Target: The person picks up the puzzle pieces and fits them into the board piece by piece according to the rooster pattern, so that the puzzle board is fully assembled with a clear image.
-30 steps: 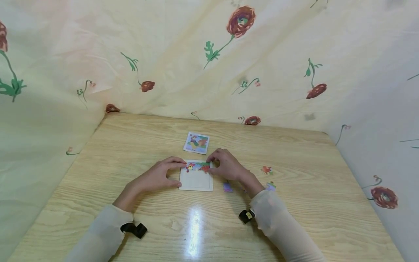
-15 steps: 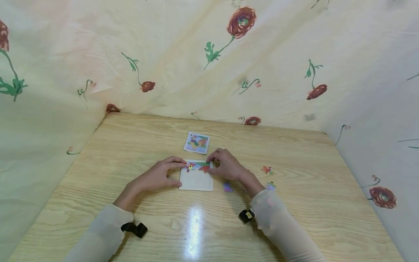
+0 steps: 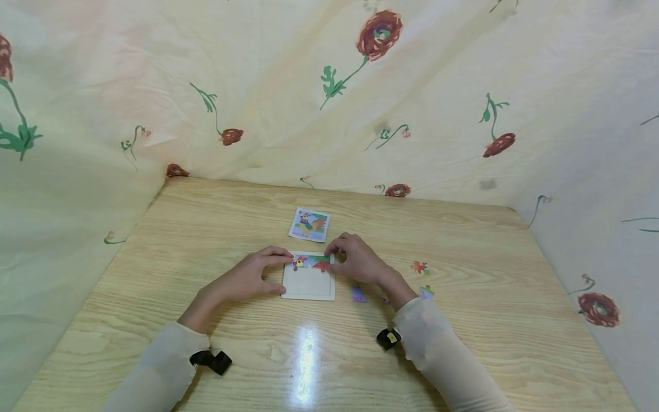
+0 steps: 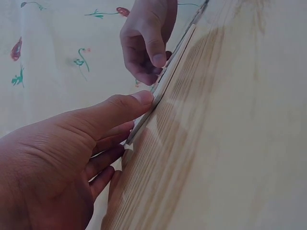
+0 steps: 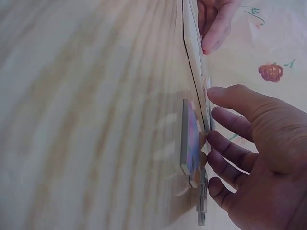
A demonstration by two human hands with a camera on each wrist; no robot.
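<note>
A white puzzle tray (image 3: 309, 285) lies on the wooden table, with a row of coloured pieces (image 3: 312, 262) along its far side; the rest of its inside is bare white. At its left edge rests my left hand (image 3: 253, 274), thumb by the near corner and fingertips by the far one. My right hand (image 3: 357, 260) touches the far right corner, thumb and forefinger slightly apart at the end of the row. In the left wrist view the left thumb (image 4: 139, 98) lies on the tray's edge. The right fingers (image 5: 235, 148) look loosely bent in the right wrist view.
A picture card (image 3: 310, 225) of a rooster lies just beyond the tray. Loose puzzle pieces lie to the right: a red one (image 3: 420, 267), a green and purple one (image 3: 426, 292), and a purple one (image 3: 358, 294). The right forearm partly hides others. Flowered cloth (image 3: 288, 114) hangs behind the table.
</note>
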